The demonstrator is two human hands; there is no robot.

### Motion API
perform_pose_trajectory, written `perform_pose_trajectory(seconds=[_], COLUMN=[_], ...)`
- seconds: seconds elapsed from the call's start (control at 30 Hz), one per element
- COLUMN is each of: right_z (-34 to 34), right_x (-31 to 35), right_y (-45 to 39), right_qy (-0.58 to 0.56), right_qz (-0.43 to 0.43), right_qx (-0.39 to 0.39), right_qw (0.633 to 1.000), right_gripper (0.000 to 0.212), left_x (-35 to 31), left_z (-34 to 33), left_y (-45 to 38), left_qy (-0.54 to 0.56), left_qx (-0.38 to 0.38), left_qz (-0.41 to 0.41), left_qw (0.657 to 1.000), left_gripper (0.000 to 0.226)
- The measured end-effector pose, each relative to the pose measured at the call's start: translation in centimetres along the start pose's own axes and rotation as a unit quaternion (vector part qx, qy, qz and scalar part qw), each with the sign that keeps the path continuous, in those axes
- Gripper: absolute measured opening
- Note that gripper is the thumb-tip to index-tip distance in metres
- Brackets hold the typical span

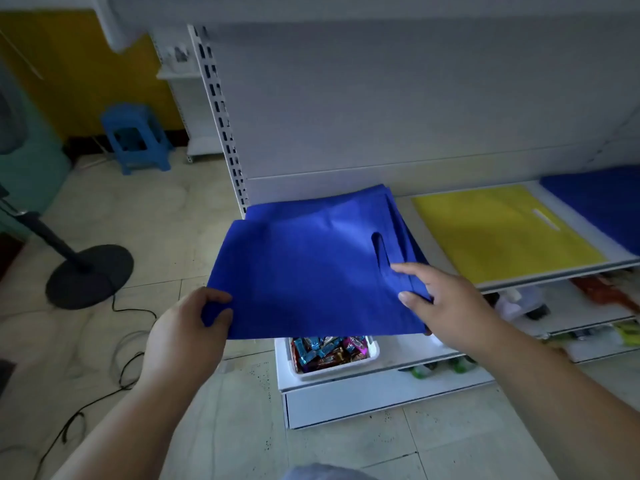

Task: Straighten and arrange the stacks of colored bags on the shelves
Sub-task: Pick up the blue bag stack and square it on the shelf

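A stack of blue bags [304,265] lies at the left end of the white shelf [540,277], its front part hanging out past the shelf's edge. My left hand [187,327] pinches the stack's front left corner between thumb and fingers. My right hand [440,303] grips the front right edge, thumb on top beside the handle slot, fingers underneath. A yellow bag stack [502,233] lies flat in the middle of the shelf. Another blue stack [602,202] sits at the far right, cut off by the frame.
Below the shelf, a white bin of wrapped candies [329,351] sits on a lower shelf, with bottles and packets to its right. A slotted upright post [221,112] stands at the shelf's left end. A fan base [90,275], cables and a blue stool [136,136] are on the floor at left.
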State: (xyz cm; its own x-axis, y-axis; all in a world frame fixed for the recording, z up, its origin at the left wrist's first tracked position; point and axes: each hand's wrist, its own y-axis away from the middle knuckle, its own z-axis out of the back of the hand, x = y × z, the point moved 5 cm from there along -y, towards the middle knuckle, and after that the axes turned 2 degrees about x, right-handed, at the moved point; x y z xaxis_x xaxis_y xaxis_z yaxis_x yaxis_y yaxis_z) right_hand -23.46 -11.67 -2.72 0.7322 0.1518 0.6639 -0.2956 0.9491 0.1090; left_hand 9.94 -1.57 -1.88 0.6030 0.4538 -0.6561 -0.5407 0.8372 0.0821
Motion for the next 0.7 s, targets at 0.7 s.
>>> perform_pose_trajectory(seconds=[0.7], right_z=[33.5], right_x=[-31.9], right_y=[10.9], right_qy=[0.029], right_qz=[-0.059], right_qx=[-0.228], right_qw=[0.971], right_gripper=[0.046], left_x=[-35.8], left_z=[-29.1], left_y=[12.9], left_qy=[0.125], left_qx=[-0.011], left_qz=[-0.163], left_qw=[0.979], left_gripper=[0.016])
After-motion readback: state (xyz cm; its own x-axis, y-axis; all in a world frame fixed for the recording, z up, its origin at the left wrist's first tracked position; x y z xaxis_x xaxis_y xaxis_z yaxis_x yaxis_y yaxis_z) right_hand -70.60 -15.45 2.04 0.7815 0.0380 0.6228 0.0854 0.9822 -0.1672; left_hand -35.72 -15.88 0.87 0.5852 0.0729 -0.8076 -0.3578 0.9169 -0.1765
